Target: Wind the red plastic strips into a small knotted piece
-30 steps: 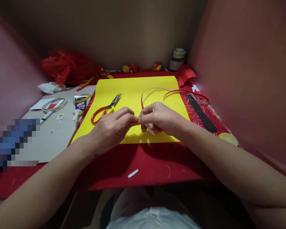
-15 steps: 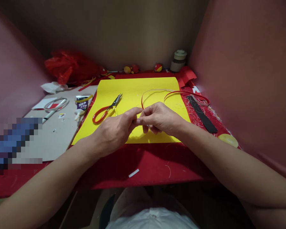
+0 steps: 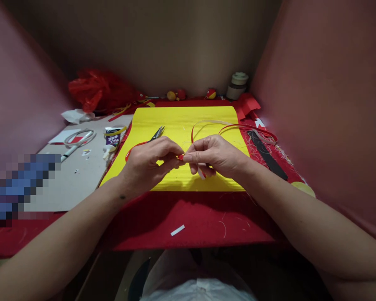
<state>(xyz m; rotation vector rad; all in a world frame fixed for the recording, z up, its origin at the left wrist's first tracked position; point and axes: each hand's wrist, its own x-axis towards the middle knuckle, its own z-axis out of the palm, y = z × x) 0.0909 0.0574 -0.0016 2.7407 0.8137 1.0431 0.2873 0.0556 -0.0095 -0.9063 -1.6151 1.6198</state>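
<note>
Red strip [image 3: 192,134], its small end piece [image 3: 181,157] between both hands' fingertips [image 3: 186,157].

Bare hands [image 3: 153,161], bare forearms [image 3: 288,200], dark wrist mark [image 3: 122,197], pale clothing [image 3: 200,289]

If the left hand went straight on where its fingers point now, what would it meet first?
For the left hand, likely the small red piece, then the right hand close behind it; exact contact and depth are unclear.

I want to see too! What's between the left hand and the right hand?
A small red piece, at the fingertips of the left hand and the right hand. The head view shows it, with the yellow sheet beneath.
</note>
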